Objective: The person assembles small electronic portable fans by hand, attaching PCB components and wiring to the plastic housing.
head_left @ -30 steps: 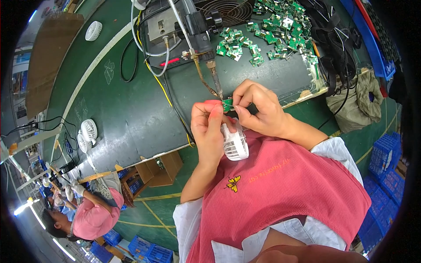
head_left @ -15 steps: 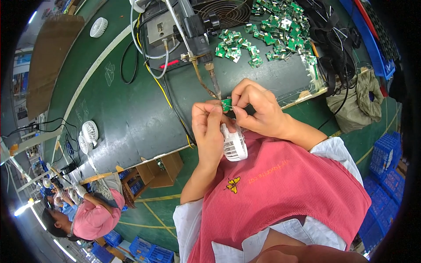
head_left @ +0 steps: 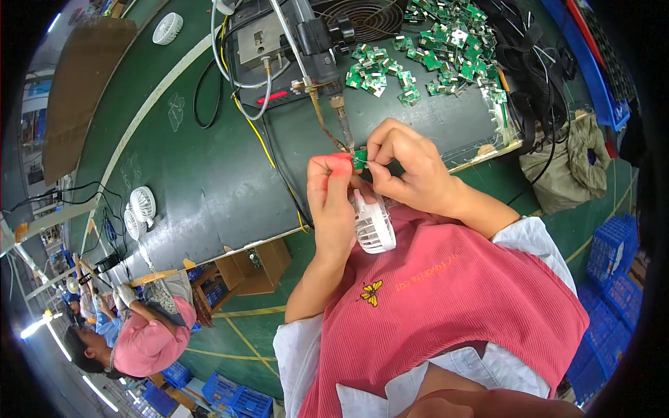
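Note:
Just below the soldering iron [head_left: 345,129], whose tip points down toward me, a small green circuit board [head_left: 359,160] is pinched by my left hand [head_left: 329,202]. A white handheld fan [head_left: 375,226] with a round grille hangs beneath the board, against the fingers of that hand. My right hand [head_left: 412,167] is closed, thumb and forefinger pinching a thin wire [head_left: 364,162] at the board's right side. The iron's tip appears to meet the board's upper edge; the exact contact is too small to tell. Red light falls on my left fingertips.
A pile of green circuit boards [head_left: 460,52] lies at the back right of the bench. The iron's stand [head_left: 317,59] rises behind my hands, with yellow and black cables [head_left: 268,153] to its left. More white fans [head_left: 143,205] stand at left. A co-worker [head_left: 153,338] sits at lower left.
The board and both hands have shifted slightly up toward the iron's tip. Red light now shows on my left fingers. The grips look the same.

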Demonstrator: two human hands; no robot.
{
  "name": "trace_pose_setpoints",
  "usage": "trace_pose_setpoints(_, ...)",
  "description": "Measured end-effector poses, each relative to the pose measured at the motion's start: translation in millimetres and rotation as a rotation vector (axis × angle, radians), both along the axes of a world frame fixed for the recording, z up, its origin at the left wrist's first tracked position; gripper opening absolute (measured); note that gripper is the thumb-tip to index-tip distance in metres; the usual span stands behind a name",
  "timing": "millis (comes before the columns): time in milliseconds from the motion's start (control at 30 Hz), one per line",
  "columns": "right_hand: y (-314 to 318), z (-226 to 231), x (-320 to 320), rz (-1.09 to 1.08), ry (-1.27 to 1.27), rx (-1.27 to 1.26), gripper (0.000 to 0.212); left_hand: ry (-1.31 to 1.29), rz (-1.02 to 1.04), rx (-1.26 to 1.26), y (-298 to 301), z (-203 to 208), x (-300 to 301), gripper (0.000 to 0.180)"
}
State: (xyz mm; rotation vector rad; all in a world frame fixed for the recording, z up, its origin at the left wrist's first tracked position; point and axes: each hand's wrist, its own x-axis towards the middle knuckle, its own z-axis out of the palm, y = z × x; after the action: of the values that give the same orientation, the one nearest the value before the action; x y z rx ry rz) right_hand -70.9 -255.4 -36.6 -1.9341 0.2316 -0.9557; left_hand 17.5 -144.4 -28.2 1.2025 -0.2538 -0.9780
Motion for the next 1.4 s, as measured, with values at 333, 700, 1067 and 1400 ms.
trace_pose_setpoints(333,-2.1,4.3,1.6,0.009,-0.025,-0.014,0.025,0.036,0.013,-0.023,-2.1,2.2,-0.2,0.011)
trace_pose_setpoints(700,-3.6,5.8,-0.3,0.029,-0.001,-0.044,0.023,0.026,0.024,-0.045,-1.9,3.8,-0.7,0.009)
trace_pose_setpoints(1067,2.1,1.7,-4.0,0.005,0.007,0.010,0.024,0.032,0.049,0.002,2.1,1.8,-7.0,0.007)
trace_pose_setpoints(1400,1.5,2.1,-2.2,0.006,0.012,0.010,0.024,0.040,0.031,-0.034,2.4,-0.1,-5.1,0.007)
